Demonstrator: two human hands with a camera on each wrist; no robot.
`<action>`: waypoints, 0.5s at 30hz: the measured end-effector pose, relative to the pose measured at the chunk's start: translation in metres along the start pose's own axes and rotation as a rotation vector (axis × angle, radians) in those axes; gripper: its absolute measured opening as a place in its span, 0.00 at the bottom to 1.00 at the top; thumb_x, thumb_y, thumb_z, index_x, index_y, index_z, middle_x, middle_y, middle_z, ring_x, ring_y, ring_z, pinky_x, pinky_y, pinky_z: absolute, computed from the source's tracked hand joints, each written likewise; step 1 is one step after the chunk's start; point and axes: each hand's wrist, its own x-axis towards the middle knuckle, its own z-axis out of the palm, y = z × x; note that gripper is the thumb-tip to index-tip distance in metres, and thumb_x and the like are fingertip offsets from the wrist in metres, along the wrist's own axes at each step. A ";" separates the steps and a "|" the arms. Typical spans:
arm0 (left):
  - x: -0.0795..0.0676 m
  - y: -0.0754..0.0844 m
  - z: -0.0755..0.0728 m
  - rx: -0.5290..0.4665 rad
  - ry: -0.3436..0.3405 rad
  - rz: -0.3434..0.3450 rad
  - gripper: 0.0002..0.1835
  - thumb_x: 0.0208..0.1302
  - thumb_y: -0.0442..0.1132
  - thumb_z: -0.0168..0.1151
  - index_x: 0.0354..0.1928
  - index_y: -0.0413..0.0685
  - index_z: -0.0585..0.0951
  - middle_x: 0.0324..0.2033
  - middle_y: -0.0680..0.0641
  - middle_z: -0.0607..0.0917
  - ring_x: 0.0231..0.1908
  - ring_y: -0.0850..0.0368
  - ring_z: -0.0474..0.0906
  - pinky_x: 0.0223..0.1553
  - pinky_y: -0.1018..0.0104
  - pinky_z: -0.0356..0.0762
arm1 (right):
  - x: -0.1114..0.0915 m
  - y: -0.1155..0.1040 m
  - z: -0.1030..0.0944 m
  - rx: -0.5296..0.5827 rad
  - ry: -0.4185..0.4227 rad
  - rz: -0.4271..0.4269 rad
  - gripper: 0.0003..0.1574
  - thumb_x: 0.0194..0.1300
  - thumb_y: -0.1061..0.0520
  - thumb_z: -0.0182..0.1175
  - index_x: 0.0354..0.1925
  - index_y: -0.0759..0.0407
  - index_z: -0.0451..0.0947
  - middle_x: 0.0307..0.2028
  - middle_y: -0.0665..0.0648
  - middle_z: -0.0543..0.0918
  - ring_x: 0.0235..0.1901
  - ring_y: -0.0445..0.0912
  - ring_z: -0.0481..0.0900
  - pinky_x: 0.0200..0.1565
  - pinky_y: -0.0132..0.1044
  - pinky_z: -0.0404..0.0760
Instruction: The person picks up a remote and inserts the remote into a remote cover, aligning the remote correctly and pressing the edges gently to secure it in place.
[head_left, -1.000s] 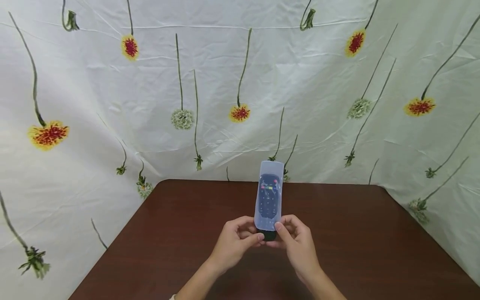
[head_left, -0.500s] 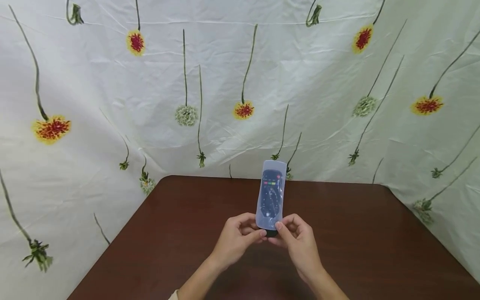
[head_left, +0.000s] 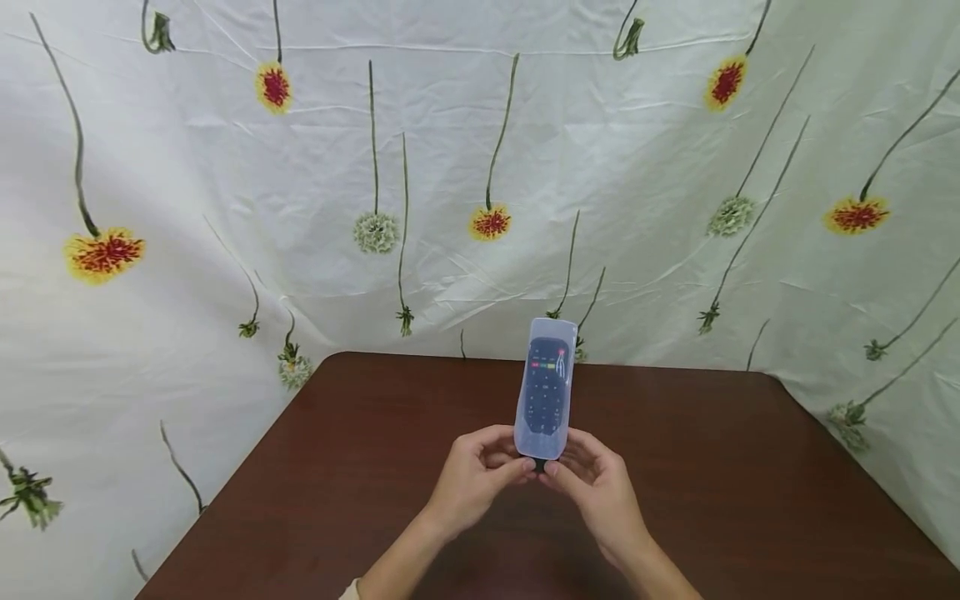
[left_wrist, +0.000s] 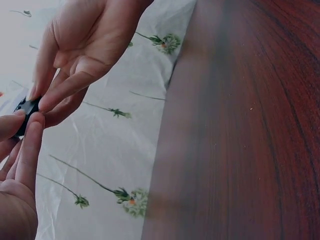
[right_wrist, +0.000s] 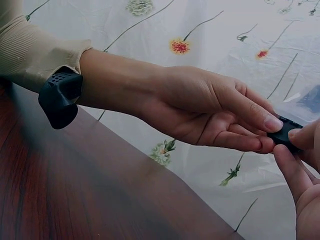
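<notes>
A dark remote control [head_left: 544, 387] with small coloured buttons stands roughly upright above the table in the head view. Around most of it is a translucent sleeve [head_left: 553, 327]; only the black lower end sticks out. My left hand [head_left: 477, 479] pinches that end from the left, thumb in front. From the right, my right hand [head_left: 606, 492] pinches it too, and the two thumbs almost meet. In the left wrist view both hands hold the black end [left_wrist: 30, 107]. The right wrist view shows the left thumb [right_wrist: 273, 123] on it; the fingers behind are partly hidden.
A dark red-brown wooden table [head_left: 390, 417] lies beneath the hands. Behind it and along its sides hangs a white cloth [head_left: 435, 150] printed with flowers. A black strap-like band [right_wrist: 60, 97] shows at the left sleeve cuff in the right wrist view.
My right thumb has moved from the translucent sleeve's lower corner down onto the remote control's black end. Less of that end shows now. The remote control has shifted slightly right in the head view.
</notes>
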 end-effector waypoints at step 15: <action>0.036 0.035 -0.009 0.240 0.267 0.350 0.13 0.69 0.32 0.69 0.54 0.41 0.88 0.36 0.47 0.85 0.27 0.45 0.83 0.28 0.53 0.86 | 0.028 -0.024 0.017 -0.073 0.035 -0.107 0.24 0.66 0.78 0.62 0.60 0.74 0.77 0.51 0.70 0.83 0.47 0.53 0.86 0.45 0.47 0.86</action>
